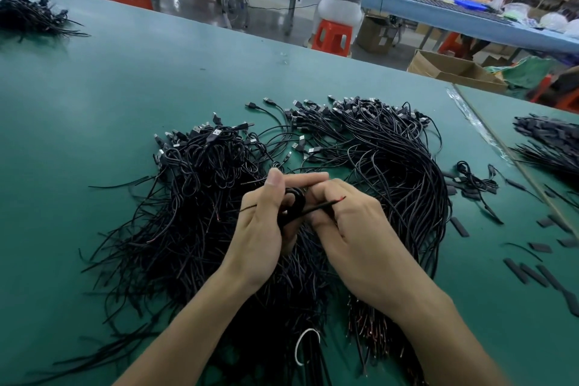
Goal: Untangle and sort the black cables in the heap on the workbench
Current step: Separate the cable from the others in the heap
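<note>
- The left hand (263, 229) and right hand (357, 229) meet just above the middle of the heap (194, 204), and both hold one black cable (296, 197) curled into a tight loop.
- The left hand's fingers (307, 178) curl around the loop with the thumb raised. The right hand's fingers (332, 194) pinch the straight tail, whose red-tipped bare end pokes out past them.
- The step in hand looks like working this single cable free or straightening its coil.
- On the left of the green counter (125, 88) the heap is a knot of loops and crossed plugs, so most of the untangling seems left to do.
- On the right, a thick bundle (404, 172) runs roughly parallel, with its plugs gathered at the far end (probably the part already sorted).
- Loose cables with plugs lie between the two masses and belong clearly to neither.
- Short black sleeves (532, 274) are scattered on the counter to the right, apart from the cables.
- Two further dark piles sit well away, one at the far left (28, 14) and one at the far right (554, 147); whether they are finished work cannot be told.
- My guess is that the task is somewhere near the middle.
</note>
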Demonstrator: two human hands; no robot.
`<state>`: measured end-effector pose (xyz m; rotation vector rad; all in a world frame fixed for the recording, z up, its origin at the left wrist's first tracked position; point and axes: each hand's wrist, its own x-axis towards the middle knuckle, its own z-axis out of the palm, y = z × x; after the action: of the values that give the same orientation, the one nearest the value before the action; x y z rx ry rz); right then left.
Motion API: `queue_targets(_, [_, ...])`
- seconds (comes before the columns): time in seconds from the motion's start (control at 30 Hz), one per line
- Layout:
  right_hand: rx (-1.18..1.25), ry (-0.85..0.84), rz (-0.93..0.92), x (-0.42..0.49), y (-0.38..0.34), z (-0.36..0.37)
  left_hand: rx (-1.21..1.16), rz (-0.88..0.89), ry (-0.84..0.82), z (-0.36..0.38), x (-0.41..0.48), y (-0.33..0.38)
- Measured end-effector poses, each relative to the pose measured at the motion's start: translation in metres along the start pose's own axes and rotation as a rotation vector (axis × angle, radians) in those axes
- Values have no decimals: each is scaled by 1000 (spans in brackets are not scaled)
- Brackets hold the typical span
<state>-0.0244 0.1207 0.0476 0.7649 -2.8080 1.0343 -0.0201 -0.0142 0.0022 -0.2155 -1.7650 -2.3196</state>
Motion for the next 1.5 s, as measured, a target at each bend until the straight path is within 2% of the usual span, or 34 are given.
queue_targets(0.17, [-271,65,-57,0,-2,-1,28,-64,89,0,0,-2])
queue_targets(0.3, [-343,97,-79,1,-5,2,13,-96,103,0,2,-3])
queue_targets(0.43, [-148,121,15,2,-1,9,-13,-113,167,1,2,-4])
queue_targets(0.53, [3,139,83,3,0,13,-30,-108,153,2,0,-4])
queue_targets(0.7, [-5,153,67,4,3,16,-92,-136,181,2,2,-2])
queue_targets(0.77, [-87,108,23,2,1,20,-93,-153,198,1,4,-3])
queue_targets(0.97, [-415,56,-272,-1,-3,20,6,-293,209,1,8,-8])
queue_targets(1.1, [-546,80,-443,-2,3,12,107,-448,54,-3,9,-9])
queue_targets(1.2, [-589,74,-520,-3,3,5,169,-626,-28,-7,6,-10])
queue_targets(1.3, [-534,-19,-467,-1,1,1,106,-774,-61,-4,8,-12])
queue_targets(1.37, [-455,-85,-384,0,0,1,-23,-844,-90,-5,9,-13])
queue_targets(1.5, [-334,-157,-280,1,5,-2,-208,-814,-341,-13,6,-10])
